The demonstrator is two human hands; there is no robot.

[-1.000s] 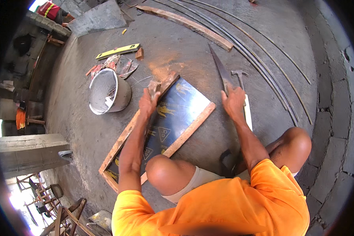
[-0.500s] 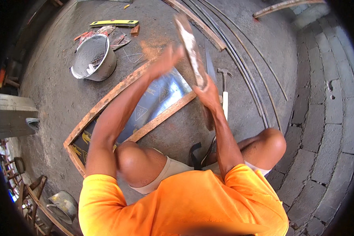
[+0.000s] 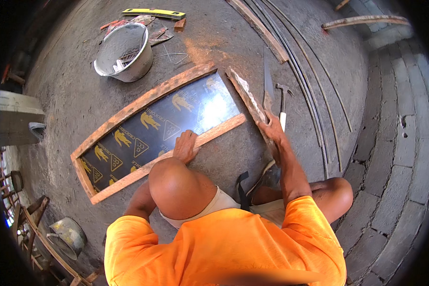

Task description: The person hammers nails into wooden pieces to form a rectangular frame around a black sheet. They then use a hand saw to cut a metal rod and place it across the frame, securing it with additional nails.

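Grey bucket [image 3: 140,62]: on the floor, beyond the panel.
Dark panel [image 3: 159,125]: on the floor, edged with wood strips; yellow animal figures, triangles and lettering cover its face.
Left hand [image 3: 186,145]: on the panel's near wood strip [image 3: 219,132]; whether it grips, I cannot tell.
Loose wood piece [image 3: 247,95]: right of the panel, whitish along its far part.
Right hand [image 3: 272,127]: well apart from the left, closed around the loose wood piece.
Handsaw [image 3: 268,81]: just beyond the right hand.
Hammer [image 3: 283,101]: beside the handsaw.
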